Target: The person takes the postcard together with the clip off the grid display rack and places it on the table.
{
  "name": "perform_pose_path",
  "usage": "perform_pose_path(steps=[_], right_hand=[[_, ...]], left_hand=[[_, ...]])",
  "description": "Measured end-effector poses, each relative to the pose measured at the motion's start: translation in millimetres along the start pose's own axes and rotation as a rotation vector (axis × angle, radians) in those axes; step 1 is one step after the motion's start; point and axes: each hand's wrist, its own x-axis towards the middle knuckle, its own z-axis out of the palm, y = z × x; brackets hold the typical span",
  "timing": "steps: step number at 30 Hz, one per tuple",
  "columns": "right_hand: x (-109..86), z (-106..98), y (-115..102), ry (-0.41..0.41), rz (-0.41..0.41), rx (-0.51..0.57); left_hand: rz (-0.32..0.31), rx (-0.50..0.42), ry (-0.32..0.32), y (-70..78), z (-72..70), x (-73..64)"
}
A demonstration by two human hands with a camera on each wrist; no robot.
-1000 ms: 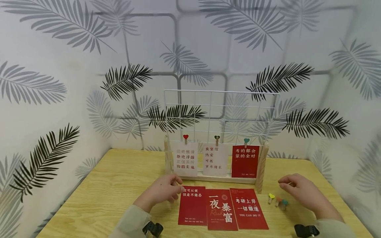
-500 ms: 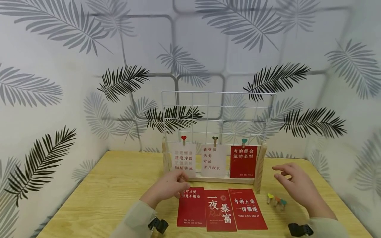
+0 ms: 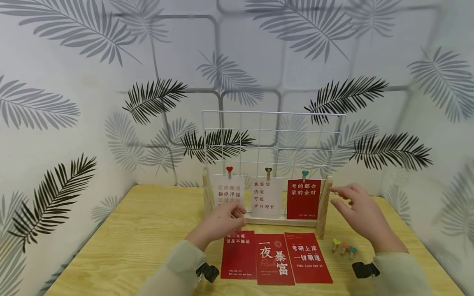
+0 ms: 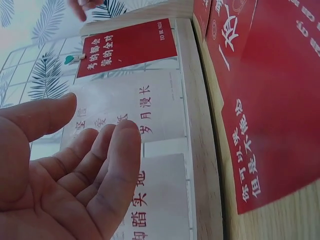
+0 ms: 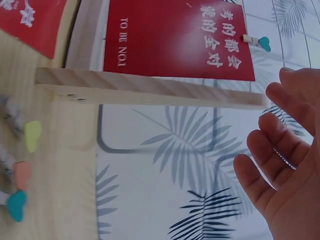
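My left hand [image 3: 222, 222], fingers loosely bent and holding nothing, hovers before a white card [image 3: 228, 190] on the left of a white wire grid rack, covering its lower part. Beside it hang another white card [image 3: 266, 201] and a red card [image 3: 303, 201]. Heart-topped clothespins hold them: red [image 3: 229, 169], dark green [image 3: 268, 169] and teal [image 3: 305, 173]. My right hand [image 3: 364, 216] is raised near the rack's right wooden post [image 3: 324, 207], fingers relaxed with nothing between them. In the right wrist view, that hand [image 5: 290, 155] is apart from the post.
Three red cards lie side by side on the table [image 3: 129, 230]: a left one [image 3: 237, 261], a middle one [image 3: 272, 271] and a right one [image 3: 311, 273]. To their right lie yellow [image 3: 336, 242], orange [image 3: 345, 247] and teal [image 3: 353, 250] clothespins. A leaf-patterned wall stands behind.
My left hand has moved right and up, from beside the left red card to in front of the left white card. My right hand has risen toward the rack's right post.
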Motion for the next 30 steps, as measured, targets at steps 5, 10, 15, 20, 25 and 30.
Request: perform_pose_path(steps=[5, 10, 15, 20, 25, 30], right_hand=[[15.0, -7, -13, -0.009, -0.044, -0.031], [27.9, -12, -19, -0.015, -0.079, -0.075], [38.6, -12, -23, -0.014, -0.11, -0.119], [48.7, -13, -29, -0.06, -0.099, -0.15], [59.2, -12, -35, -0.092, -0.117, -0.202], [65.2, -13, -42, -0.118, -0.125, -0.234]], left_hand=[[0.024, 0.036, 0.015, 6.4, 7.3, 6.3], [0.045, 0.059, 0.028, 12.0, 11.7, 12.1], [0.071, 0.069, 0.026, 17.6, 15.5, 18.7], [0.103, 0.066, 0.015, 23.1, 21.5, 27.2], [0.125, 0.052, 0.0, 28.2, 28.9, 36.0], [0.134, 0.018, -0.027, 32.3, 40.5, 46.2]])
